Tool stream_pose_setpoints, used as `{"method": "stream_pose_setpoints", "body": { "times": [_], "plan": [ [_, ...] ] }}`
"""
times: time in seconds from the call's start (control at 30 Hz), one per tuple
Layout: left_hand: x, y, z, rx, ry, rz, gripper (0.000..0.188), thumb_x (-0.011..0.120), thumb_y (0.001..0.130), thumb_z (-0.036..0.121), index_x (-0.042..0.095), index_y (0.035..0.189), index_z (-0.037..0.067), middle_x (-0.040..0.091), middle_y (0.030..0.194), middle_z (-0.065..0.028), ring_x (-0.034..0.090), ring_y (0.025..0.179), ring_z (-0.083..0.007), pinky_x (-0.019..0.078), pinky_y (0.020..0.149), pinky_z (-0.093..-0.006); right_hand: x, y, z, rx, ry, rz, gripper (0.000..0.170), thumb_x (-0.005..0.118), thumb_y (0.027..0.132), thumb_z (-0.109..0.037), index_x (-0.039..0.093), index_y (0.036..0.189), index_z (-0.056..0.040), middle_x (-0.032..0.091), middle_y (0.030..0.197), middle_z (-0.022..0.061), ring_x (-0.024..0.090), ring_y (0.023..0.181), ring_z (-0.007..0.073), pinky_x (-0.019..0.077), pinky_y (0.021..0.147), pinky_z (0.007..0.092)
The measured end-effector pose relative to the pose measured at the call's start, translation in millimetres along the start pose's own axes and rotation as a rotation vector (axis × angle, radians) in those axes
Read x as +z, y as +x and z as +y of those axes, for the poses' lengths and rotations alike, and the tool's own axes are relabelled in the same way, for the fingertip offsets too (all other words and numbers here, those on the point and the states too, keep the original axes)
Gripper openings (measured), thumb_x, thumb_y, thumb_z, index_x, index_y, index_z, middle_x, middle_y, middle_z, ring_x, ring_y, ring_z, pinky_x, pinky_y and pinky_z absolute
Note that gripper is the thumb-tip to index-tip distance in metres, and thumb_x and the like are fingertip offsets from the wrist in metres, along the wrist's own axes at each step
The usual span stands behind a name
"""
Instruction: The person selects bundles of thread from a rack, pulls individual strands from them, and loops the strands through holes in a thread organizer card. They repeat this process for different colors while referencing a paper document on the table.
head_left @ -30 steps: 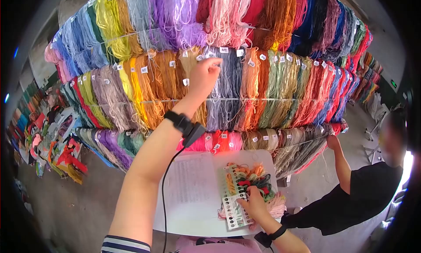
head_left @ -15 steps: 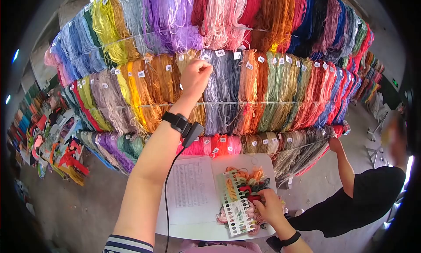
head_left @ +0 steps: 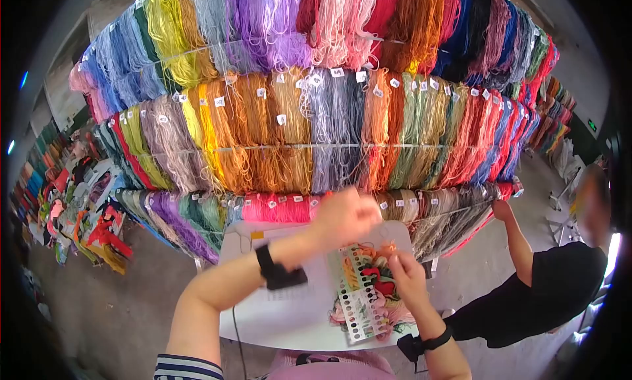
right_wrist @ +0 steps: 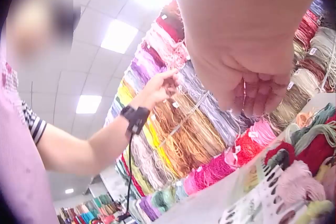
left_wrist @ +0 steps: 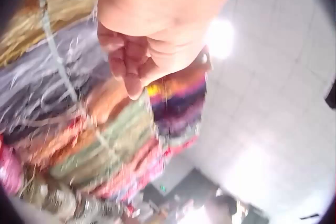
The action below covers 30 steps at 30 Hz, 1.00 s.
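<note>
My left hand (head_left: 345, 215), blurred, is raised over the far side of the small white table (head_left: 289, 327), in front of the bottom row of thread. In the left wrist view the fingers of that hand (left_wrist: 152, 29) are curled in toward the thumb. My right hand (head_left: 409, 281) hovers beside the thread bundle (head_left: 378, 281), fingers bent and fingertips overlapping its orange strands. A white card with punched holes (head_left: 361, 311) lies under part of that bundle. Whether either hand pinches a fine strand I cannot tell.
Rows of labelled thread skeins (head_left: 339, 130) hang on a rack behind the table. A printed sheet lies left of the card. At right a person in black (head_left: 546, 294) reaches to the rack's end. Coloured cloth (head_left: 85, 209) is heaped at far left.
My left hand has come down from the labelled grey-purple skeins to above the table. The right hand has left the card's edge and lifted toward the orange strands.
</note>
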<state>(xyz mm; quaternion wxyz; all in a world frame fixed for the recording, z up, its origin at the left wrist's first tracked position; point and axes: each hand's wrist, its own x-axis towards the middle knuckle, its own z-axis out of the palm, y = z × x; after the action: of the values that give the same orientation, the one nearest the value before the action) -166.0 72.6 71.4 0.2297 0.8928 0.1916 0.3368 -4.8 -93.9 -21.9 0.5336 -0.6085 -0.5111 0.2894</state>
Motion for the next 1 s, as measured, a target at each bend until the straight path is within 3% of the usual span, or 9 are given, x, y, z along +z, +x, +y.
{"method": "stream_pose_setpoints", "body": {
  "times": [0.07,0.17,0.27,0.33,0.5,0.6,0.7,0.83,1.0],
  "plan": [
    [29.6,-40.4,31.2,-0.102,-0.06,-0.206,0.018,0.068,0.085,0.03,0.07,0.085,0.012,0.059,0.081,-0.0115,0.059,0.08,-0.0286,0.0464,0.071,-0.0436,0.3,8.3,-17.5,0.042,0.184,0.05,0.02,0.061,0.097,-0.014,0.066,0.113,-0.0036,0.065,0.096,0.0066,0.062,0.088,0.0208,0.0495,0.081,0.0325],
    [73.7,-81.1,35.2,-0.101,-0.352,-0.076,0.016,0.069,0.085,0.028,0.073,0.087,0.013,0.059,0.077,-0.0105,0.058,0.075,-0.0279,0.0453,0.068,-0.0424,-3.4,-1.4,-43.4,0.192,0.585,-0.09,0.016,0.057,0.1,-0.018,0.064,0.108,-0.0052,0.063,0.092,0.0041,0.062,0.086,0.0185,0.0499,0.083,0.0316],
    [83.6,-97.3,25.3,-0.13,-0.432,-0.165,0.018,0.07,0.085,0.027,0.073,0.085,0.009,0.063,0.072,-0.0097,0.06,0.075,-0.0257,0.0468,0.068,-0.0382,-22.8,-22.9,-41.4,0.186,1.078,-0.096,0.012,0.057,0.1,-0.018,0.052,0.096,-0.0079,0.053,0.075,-0.0006,0.047,0.064,0.0116,0.041,0.063,0.0278],
    [65.2,-102.6,4.2,-0.183,-0.378,-0.229,0.019,0.07,0.085,0.025,0.072,0.086,0.006,0.066,0.075,-0.0095,0.063,0.073,-0.022,0.0483,0.066,-0.0369,-43.5,-48.6,-21.3,0.182,0.769,0.137,0.011,0.059,0.099,-0.02,0.053,0.092,-0.0129,0.036,0.063,-0.0065,0.032,0.053,0.0053,0.0272,0.051,0.0247],
    [20.8,-134.7,-78.5,-0.503,-0.129,-0.077,0.021,0.069,0.087,0.025,0.07,0.093,0.005,0.069,0.081,-0.0074,0.066,0.073,-0.0164,0.0499,0.067,-0.0312,-169.2,-144.6,51.0,0.52,-0.015,0.696,0.01,0.073,0.088,-0.018,0.069,0.088,-0.0083,0.049,0.064,-0.0076,0.038,0.051,0.0016,0.0276,0.046,0.0212],
    [21.3,-152.1,-108.7,-0.524,-0.176,0.057,0.021,0.068,0.088,0.024,0.069,0.097,0.004,0.069,0.085,-0.0072,0.066,0.074,-0.0165,0.0497,0.066,-0.0321,-275.2,-212.4,101.5,0.359,-0.382,1.061,0.014,0.076,0.087,-0.021,0.071,0.084,-0.0075,0.057,0.072,-0.0068,0.044,0.064,0.0018,0.0349,0.058,0.0202],
    [32.5,-156.9,-91.2,-0.804,-0.438,-0.012,0.023,0.066,0.09,0.024,0.067,0.101,0.003,0.07,0.09,-0.006,0.066,0.078,-0.0165,0.0502,0.066,-0.0322,-275.5,-201.2,62.5,0.1,-0.106,1.199,0.011,0.068,0.091,-0.019,0.066,0.09,-0.0076,0.057,0.075,-0.005,0.047,0.065,0.004,0.0391,0.062,0.0196],
    [68.9,-142.6,-69.0,-1.172,-0.73,-0.109,0.023,0.065,0.093,0.022,0.065,0.105,0.002,0.069,0.094,-0.0038,0.065,0.081,-0.0134,0.0498,0.065,-0.0275,-203.9,-118.1,7.4,0.13,-0.111,0.905,0.008,0.061,0.095,-0.012,0.063,0.09,-0.0065,0.057,0.082,-0.0026,0.046,0.067,0.0033,0.0394,0.062,0.0185],
    [91.6,-144.1,-68.0,-1.014,-0.813,0.129,0.023,0.067,0.091,0.017,0.066,0.11,0.003,0.067,0.093,-0.0039,0.064,0.08,-0.0108,0.05,0.065,-0.0244,-68.6,-31.5,12.5,-0.077,-0.313,0.309,0.015,0.061,0.092,-0.001,0.067,0.106,-0.0004,0.068,0.096,0.0064,0.066,0.082,0.0135,0.0521,0.076,0.0267]
  ]
}}
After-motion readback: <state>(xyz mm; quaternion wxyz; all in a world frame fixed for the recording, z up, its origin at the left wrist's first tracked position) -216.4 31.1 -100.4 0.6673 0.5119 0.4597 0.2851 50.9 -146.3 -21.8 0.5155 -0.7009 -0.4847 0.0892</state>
